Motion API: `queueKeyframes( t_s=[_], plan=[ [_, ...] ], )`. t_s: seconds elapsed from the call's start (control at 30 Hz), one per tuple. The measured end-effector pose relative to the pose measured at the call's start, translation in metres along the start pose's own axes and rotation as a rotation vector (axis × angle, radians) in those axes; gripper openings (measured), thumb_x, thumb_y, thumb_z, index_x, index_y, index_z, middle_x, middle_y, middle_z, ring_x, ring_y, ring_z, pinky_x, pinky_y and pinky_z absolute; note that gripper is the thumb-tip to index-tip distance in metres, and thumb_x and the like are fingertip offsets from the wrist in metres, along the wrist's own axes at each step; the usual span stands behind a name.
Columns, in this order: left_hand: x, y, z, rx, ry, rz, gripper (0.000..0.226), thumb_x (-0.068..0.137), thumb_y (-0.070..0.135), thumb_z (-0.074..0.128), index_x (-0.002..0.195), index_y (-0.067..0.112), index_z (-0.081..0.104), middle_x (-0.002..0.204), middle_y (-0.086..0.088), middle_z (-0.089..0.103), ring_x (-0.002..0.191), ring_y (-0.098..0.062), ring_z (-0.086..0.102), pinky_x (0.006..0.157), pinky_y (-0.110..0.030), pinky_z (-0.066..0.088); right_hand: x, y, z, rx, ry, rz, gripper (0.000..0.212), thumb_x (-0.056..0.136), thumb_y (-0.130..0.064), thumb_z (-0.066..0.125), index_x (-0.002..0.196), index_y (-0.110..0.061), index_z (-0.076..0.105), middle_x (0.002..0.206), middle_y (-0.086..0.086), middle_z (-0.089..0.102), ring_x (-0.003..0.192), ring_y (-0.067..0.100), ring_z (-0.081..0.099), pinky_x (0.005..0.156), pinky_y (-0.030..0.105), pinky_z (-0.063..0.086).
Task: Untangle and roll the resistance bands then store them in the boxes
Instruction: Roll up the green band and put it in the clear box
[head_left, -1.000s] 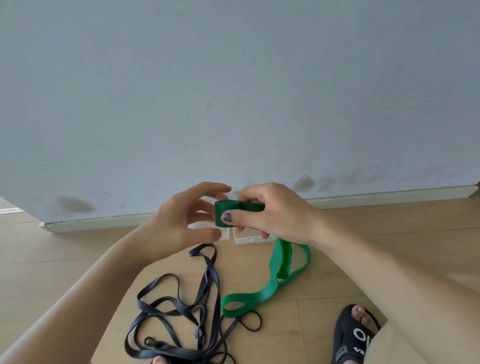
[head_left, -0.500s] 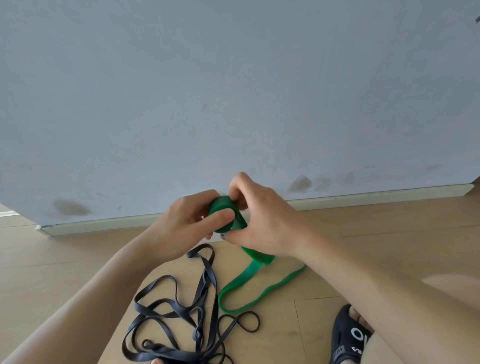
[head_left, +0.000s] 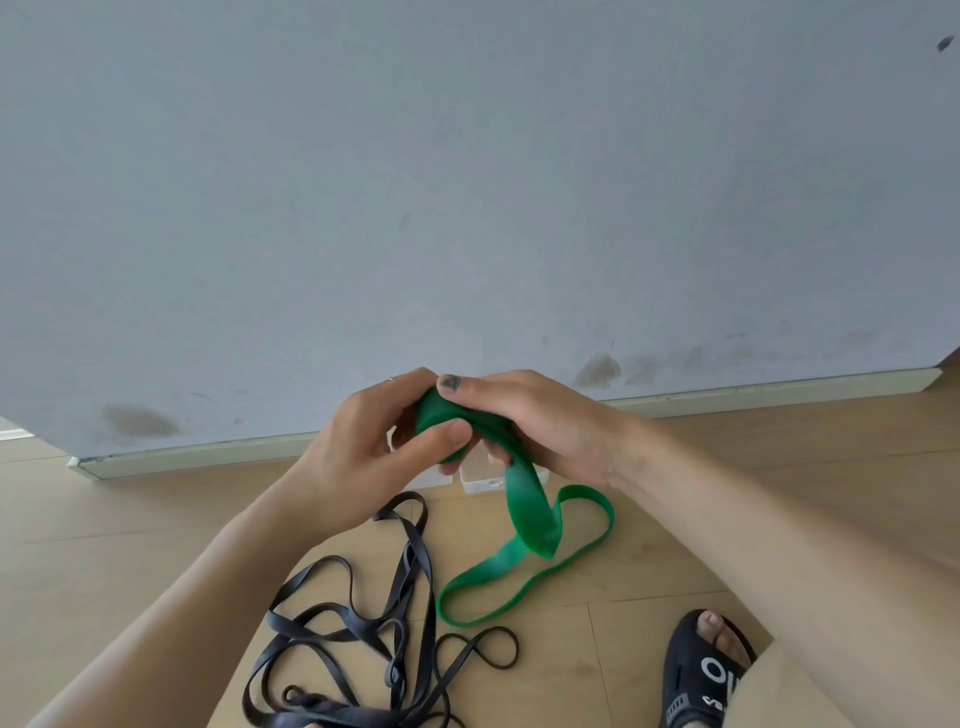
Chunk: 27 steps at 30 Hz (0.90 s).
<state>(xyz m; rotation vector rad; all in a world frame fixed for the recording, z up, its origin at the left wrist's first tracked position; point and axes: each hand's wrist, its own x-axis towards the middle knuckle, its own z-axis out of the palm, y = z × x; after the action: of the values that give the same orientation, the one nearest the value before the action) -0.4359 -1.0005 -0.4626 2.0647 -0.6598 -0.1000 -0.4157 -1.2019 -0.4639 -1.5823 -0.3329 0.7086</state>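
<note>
A green resistance band (head_left: 524, 519) is partly wound into a small roll held up in front of the wall. My left hand (head_left: 374, 441) grips the roll, thumb pressed on its front. My right hand (head_left: 540, 421) curls over the roll's top and holds the band where it leaves the roll. The loose green tail hangs down and loops on the floor. A tangle of black bands (head_left: 374, 639) lies on the floor below my left forearm. A white box (head_left: 480, 480) by the wall is mostly hidden behind my hands.
A grey wall with a pale skirting board (head_left: 727, 395) stands close ahead. The wooden floor (head_left: 779, 519) stretches to both sides. My foot in a black sandal (head_left: 706, 670) rests at the lower right.
The roll has grown as both hands turned it. The green tail on the floor has shortened and shifted right, now hanging in a twisted fold below my right hand.
</note>
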Motion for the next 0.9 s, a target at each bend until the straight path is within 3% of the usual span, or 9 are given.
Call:
queueKeyframes(
  t_s=[0.07, 0.13, 0.2, 0.27, 0.4, 0.5, 0.7, 0.8, 0.9],
  plan=[
    [-0.001, 0.0, 0.0, -0.04, 0.044, -0.003, 0.017, 0.093, 0.046, 0.059, 0.087, 0.03, 0.06, 0.066, 0.013, 0.055, 0.064, -0.014, 0.045, 0.062, -0.02, 0.038, 0.0, -0.001, 0.001, 0.175, -0.068, 0.041, 0.037, 0.104, -0.045, 0.052, 0.091, -0.023, 0.078, 0.085, 0.004, 0.075, 0.06, 0.015, 0.037, 0.065, 0.03, 0.032],
    [0.0, 0.001, 0.0, -0.069, 0.076, -0.02, 0.014, 0.091, 0.049, 0.061, 0.089, 0.036, 0.063, 0.068, 0.002, 0.051, 0.066, -0.026, 0.045, 0.059, -0.032, 0.04, 0.0, 0.0, 0.001, 0.319, -0.096, 0.074, 0.029, 0.102, -0.042, 0.058, 0.084, -0.025, 0.074, 0.074, -0.006, 0.066, 0.058, 0.013, 0.034, 0.067, 0.029, 0.031],
    [0.0, 0.002, 0.001, -0.09, 0.107, -0.027, 0.019, 0.09, 0.051, 0.062, 0.094, 0.032, 0.066, 0.075, -0.01, 0.055, 0.073, -0.036, 0.048, 0.064, -0.046, 0.042, -0.002, 0.001, 0.0, 0.44, -0.089, 0.085, 0.02, 0.098, -0.038, 0.063, 0.092, -0.021, 0.071, 0.071, -0.007, 0.061, 0.06, 0.013, 0.038, 0.069, 0.028, 0.034],
    [0.0, 0.003, 0.0, -0.106, 0.119, -0.021, 0.022, 0.09, 0.051, 0.062, 0.096, 0.03, 0.067, 0.08, -0.014, 0.057, 0.077, -0.039, 0.051, 0.068, -0.049, 0.044, -0.002, 0.004, 0.001, 0.515, -0.073, 0.081, 0.02, 0.094, -0.035, 0.064, 0.098, -0.016, 0.069, 0.072, -0.005, 0.062, 0.063, 0.013, 0.041, 0.07, 0.028, 0.036],
    [-0.001, 0.001, -0.006, 0.005, 0.113, 0.021, 0.016, 0.087, 0.049, 0.066, 0.095, 0.035, 0.067, 0.078, 0.009, 0.055, 0.068, -0.016, 0.044, 0.062, -0.024, 0.039, 0.004, 0.008, 0.001, 0.462, -0.023, 0.011, 0.02, 0.089, -0.032, 0.073, 0.099, -0.014, 0.07, 0.082, -0.001, 0.061, 0.066, 0.01, 0.049, 0.07, 0.028, 0.037],
    [-0.003, 0.003, -0.004, 0.167, 0.098, 0.03, 0.029, 0.074, 0.049, 0.073, 0.098, 0.033, 0.07, 0.077, 0.023, 0.058, 0.065, -0.007, 0.041, 0.061, -0.012, 0.035, 0.006, 0.013, 0.001, 0.173, 0.137, 0.054, 0.045, 0.077, -0.035, 0.086, 0.111, -0.009, 0.07, 0.091, 0.004, 0.074, 0.082, 0.014, 0.068, 0.078, 0.029, 0.048],
    [-0.002, -0.005, -0.002, 0.319, 0.086, 0.133, 0.032, 0.082, 0.049, 0.071, 0.098, 0.021, 0.073, 0.08, 0.026, 0.054, 0.068, 0.001, 0.049, 0.065, -0.008, 0.036, 0.004, 0.011, 0.002, -0.071, 0.165, 0.105, 0.045, 0.085, -0.046, 0.082, 0.114, -0.015, 0.069, 0.101, 0.002, 0.078, 0.096, 0.018, 0.074, 0.098, 0.037, 0.053],
    [-0.002, -0.003, 0.001, 0.333, 0.118, 0.154, 0.029, 0.087, 0.045, 0.067, 0.097, 0.017, 0.071, 0.08, 0.031, 0.05, 0.07, 0.005, 0.048, 0.066, -0.007, 0.035, 0.002, 0.003, -0.004, 0.028, -0.022, 0.095, 0.035, 0.096, -0.038, 0.069, 0.114, -0.008, 0.069, 0.096, 0.004, 0.071, 0.094, 0.02, 0.065, 0.092, 0.034, 0.048],
    [-0.001, -0.004, -0.001, 0.334, 0.14, 0.154, 0.027, 0.087, 0.045, 0.067, 0.103, 0.024, 0.07, 0.08, 0.025, 0.052, 0.069, -0.002, 0.048, 0.065, -0.011, 0.037, 0.0, 0.001, -0.009, 0.082, -0.027, 0.078, 0.019, 0.1, -0.025, 0.067, 0.11, -0.011, 0.073, 0.093, 0.0, 0.073, 0.088, 0.013, 0.069, 0.086, 0.026, 0.05]
  ],
)
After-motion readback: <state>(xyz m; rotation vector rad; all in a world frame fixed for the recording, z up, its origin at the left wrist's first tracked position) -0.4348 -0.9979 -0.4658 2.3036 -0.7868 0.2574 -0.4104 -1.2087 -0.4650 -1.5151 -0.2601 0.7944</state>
